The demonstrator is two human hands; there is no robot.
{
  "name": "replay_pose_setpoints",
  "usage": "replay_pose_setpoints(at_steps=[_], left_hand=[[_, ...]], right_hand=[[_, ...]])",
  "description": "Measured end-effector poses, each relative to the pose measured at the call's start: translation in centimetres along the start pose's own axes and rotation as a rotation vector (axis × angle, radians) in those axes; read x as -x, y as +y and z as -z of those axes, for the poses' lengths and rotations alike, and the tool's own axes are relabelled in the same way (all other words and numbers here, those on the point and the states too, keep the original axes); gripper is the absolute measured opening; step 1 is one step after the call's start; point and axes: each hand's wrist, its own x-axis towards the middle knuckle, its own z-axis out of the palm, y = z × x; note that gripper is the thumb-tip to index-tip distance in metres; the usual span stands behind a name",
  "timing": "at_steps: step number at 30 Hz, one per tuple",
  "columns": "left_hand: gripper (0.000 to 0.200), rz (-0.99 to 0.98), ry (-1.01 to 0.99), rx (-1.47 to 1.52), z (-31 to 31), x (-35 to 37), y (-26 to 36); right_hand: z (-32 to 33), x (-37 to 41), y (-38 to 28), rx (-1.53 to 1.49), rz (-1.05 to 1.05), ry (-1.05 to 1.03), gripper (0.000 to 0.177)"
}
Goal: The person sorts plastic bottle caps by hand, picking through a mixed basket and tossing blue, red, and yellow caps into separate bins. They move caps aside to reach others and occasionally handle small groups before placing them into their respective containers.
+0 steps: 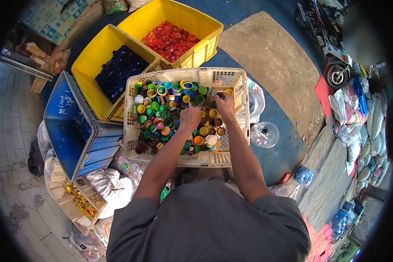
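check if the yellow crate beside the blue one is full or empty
Partly full: dark caps sit in the yellow crate, its walls bare above them.

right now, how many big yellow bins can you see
2: the red-cap bin, beyond the off-white crate, and the dark-blue-cap bin, left of the first. Any stacked beneath would be hidden.

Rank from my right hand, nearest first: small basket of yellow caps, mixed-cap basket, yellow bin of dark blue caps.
1. Mixed-cap basket, under the right hand
2. Yellow bin, ahead-left
3. Yellow-cap basket, far lower left
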Motion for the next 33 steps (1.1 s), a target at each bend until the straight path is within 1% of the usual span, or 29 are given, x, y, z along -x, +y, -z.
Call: replay_pose_setpoints(at_steps=[1,2,5,6,9,12,15,18,21,24,28,33], left_hand=[[0.010,-0.012,-0.010,-0.046,-0.4,-0.3,-0.1],[0.009,-0.023,-0.022,-0.093,-0.7,-0.6,-0.3],[0.010,-0.069,-0.038,-0.189,-0.5,-1.4,-0.4],[0.011,-0.084,-0.042,-0.214,-0.5,-1.7,-0.4],[0.010,-0.099,-0.012,-0.226,-1.1,-2.4,-0.5],[0.010,-0.116,-0.004,-0.193,-1.3,-2.4,-0.4],[0.012,-0.038,-0.061,-0.171,-1.3,-2.4,0.4],[0.015,0.051,-0.045,-0.138,-1.5,-2.2,1.1],[0.016,0.156,-0.079,-0.115,-1.7,-2.7,1.6],[0.018,0.166,-0.016,-0.063,-3.1,-3.1,1.0],[0.012,0.068,0.022,-0.062,-3.3,-2.0,0.6],[0.019,0.005,0.008,-0.109,-3.6,-0.7,-0.1]], right_hand=[[0.4,0.4,-0.6,-0.162,-0.109,-0.023,0.032],[1.0,1.1,-1.0,-0.354,-0.224,-0.103,0.029],[1.4,1.7,-1.4,-0.648,-0.351,-0.102,0.027],[1.5,1.5,-1.2,-0.733,-0.345,-0.153,0.025],[1.4,1.4,-0.8,-1.008,-0.422,-0.204,0.024],[1.2,1.6,-1.2,-1.047,-0.422,-0.204,0.025],[1.2,1.9,-1.4,-1.090,-0.325,-0.264,0.031],[1.2,1.9,-1.4,-1.122,-0.321,-0.269,0.035],[1.1,1.9,-1.3,-1.092,-0.337,-0.235,0.034],[1.0,2.1,-1.2,-1.050,-0.330,-0.219,0.033],[0.9,2.3,-1.5,-1.033,-0.350,-0.214,0.030],[0.8,2.0,-1.3,-0.996,-0.375,-0.206,0.028]])
